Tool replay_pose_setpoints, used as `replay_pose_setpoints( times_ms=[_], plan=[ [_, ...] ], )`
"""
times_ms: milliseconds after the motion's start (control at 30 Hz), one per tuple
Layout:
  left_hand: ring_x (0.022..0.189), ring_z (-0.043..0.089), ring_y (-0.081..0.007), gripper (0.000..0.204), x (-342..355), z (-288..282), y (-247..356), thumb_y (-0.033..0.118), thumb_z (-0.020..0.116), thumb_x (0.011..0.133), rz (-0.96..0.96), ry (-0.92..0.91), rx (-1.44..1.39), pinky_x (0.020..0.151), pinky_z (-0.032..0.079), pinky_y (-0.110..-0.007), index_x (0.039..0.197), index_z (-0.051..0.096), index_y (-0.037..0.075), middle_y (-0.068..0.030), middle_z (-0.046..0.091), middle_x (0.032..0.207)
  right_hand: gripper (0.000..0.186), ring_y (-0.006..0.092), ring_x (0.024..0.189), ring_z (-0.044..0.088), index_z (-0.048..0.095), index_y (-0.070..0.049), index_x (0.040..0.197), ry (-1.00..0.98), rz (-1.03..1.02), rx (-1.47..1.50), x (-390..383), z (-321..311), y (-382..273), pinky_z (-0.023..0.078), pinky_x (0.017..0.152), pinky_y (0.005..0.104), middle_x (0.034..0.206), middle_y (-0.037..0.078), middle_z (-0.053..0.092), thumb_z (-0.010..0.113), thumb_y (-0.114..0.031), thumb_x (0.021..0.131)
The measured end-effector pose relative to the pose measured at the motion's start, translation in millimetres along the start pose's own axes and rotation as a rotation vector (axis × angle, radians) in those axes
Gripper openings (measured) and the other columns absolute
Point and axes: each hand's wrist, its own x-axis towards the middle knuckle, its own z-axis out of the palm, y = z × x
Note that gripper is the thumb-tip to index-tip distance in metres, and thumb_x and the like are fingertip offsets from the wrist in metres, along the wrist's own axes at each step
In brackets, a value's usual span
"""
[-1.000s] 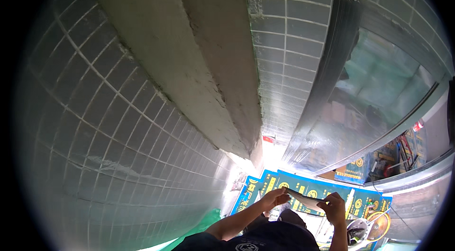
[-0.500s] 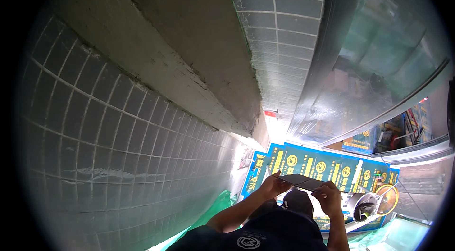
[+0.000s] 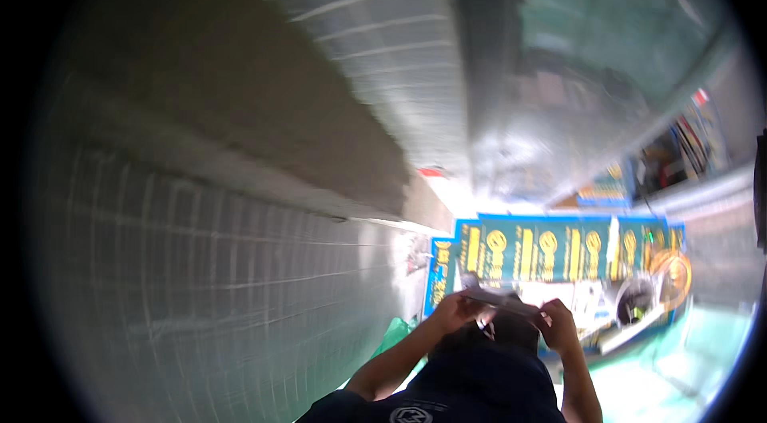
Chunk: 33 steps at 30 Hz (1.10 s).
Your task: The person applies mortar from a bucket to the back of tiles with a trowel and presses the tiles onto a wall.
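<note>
In front of my body I hold a flat grey tile [image 3: 505, 302], long and narrow, gripped at its two ends. My left hand [image 3: 455, 313] has its fingers closed on the left end. On the opposite end, the fingers of my right hand [image 3: 557, 324] are closed too. The tile is smeared by motion and appears almost edge-on. To my left runs a wall of dark grey tiles [image 3: 192, 231] with pale joints, under a bare cement band [image 3: 216, 103].
Green and yellow printed sheeting [image 3: 559, 243] with a blue edge covers the floor ahead. A bucket [image 3: 637, 295] stands at the right, beside an orange-yellow round thing [image 3: 675, 275]. Upper right is a glass pane [image 3: 615, 31]. Green film [image 3: 671, 367] lies lower right.
The whole view has swung and blurred, so walls and sheeting appear shifted. The tile now looks thinner and more edge-on. Both hands keep their hold on it.
</note>
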Motion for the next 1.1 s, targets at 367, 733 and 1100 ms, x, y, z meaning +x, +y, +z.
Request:
replay_pose_setpoints(
  times_ms=[367, 733, 1100],
  plan=[
    [0.114, 0.064, -0.0294, 0.029, 17.3, 55.8, -61.9, 0.018, 0.052, 0.103, -0.003, 0.163, 0.536, 0.1, 0.053, -0.048, 0.124, 0.057, -0.001, -0.0147, 0.066, 0.121, 0.043, 0.0189, 0.101, 0.066, 0.068, -0.004, 0.122, 0.198, 0.653, 0.912, -112.4, 43.0, 113.5, 0.052, 0.088, 0.0304, 0.115, 0.009, 0.067, 0.08, -0.012, 0.082],
    [0.07, 0.054, -0.0094, 0.016, 109.4, 61.0, -125.4, 0.02, 0.063, 0.097, -0.061, 0.213, 0.984, 0.061, 0.041, -0.027, 0.083, 0.061, 0.012, 0.0014, 0.057, 0.079, 0.041, 0.0258, 0.11, 0.063, 0.057, -0.004, 0.134, 0.831, 0.977, 1.952, -134.2, 131.0, 228.1, 0.049, 0.095, 0.0375, 0.122, 0.012, 0.065, 0.064, -0.023, 0.098],
    [0.087, 0.064, -0.0136, 0.009, 193.6, 20.4, -153.4, 0.016, 0.061, 0.099, -0.311, 0.213, 0.72, 0.075, 0.048, -0.029, 0.104, 0.065, 0.01, -0.0022, 0.068, 0.097, 0.028, 0.025, 0.105, 0.066, 0.06, -0.007, 0.124, 1.046, 1.053, 1.901, -92.5, 92.2, 221.2, 0.054, 0.094, 0.0453, 0.113, 0.009, 0.067, 0.059, -0.024, 0.101]
  ],
)
